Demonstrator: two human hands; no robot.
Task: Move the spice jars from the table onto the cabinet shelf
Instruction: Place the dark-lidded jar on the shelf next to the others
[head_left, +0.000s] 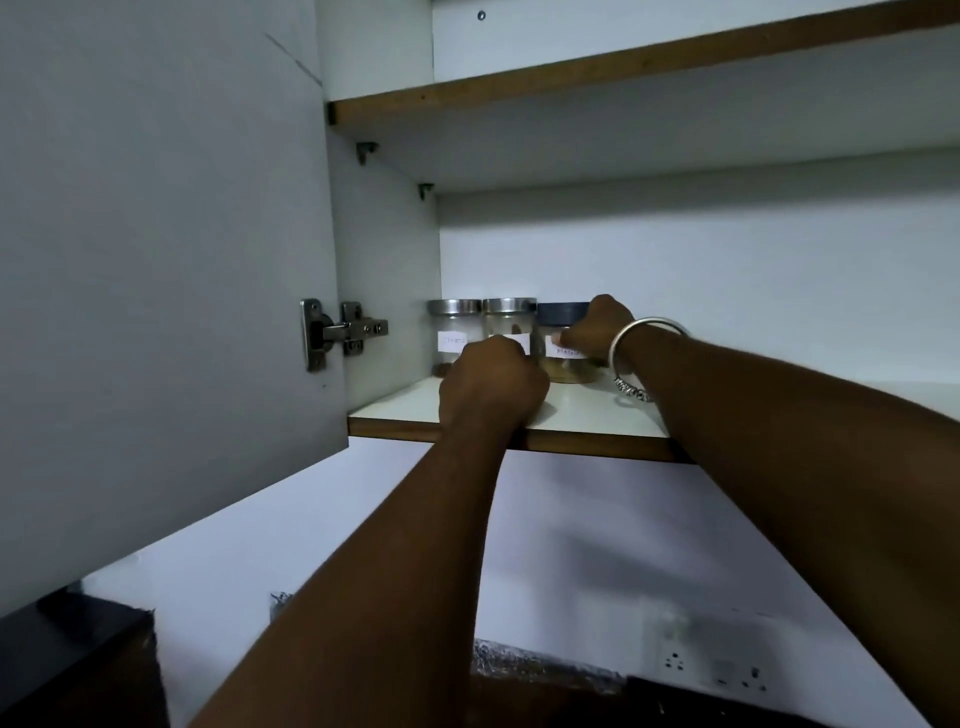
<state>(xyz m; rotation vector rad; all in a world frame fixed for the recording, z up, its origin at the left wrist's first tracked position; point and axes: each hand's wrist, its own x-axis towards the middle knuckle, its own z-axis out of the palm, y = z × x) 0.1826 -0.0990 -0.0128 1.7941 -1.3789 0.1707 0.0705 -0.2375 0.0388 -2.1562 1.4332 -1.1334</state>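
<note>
- Your right hand (597, 327) is wrapped round the blue-lid jar (563, 313), deep on the shelf (597, 415) and right up against a steel-lid jar (509, 317). Nudge it sideways and you could tip that one.
- Left hand (493, 384) is curled in front of that steel-lid jar, can't tell if it's holding it.
- Bangle (649, 322) might clip a jar as you pull out.
</note>
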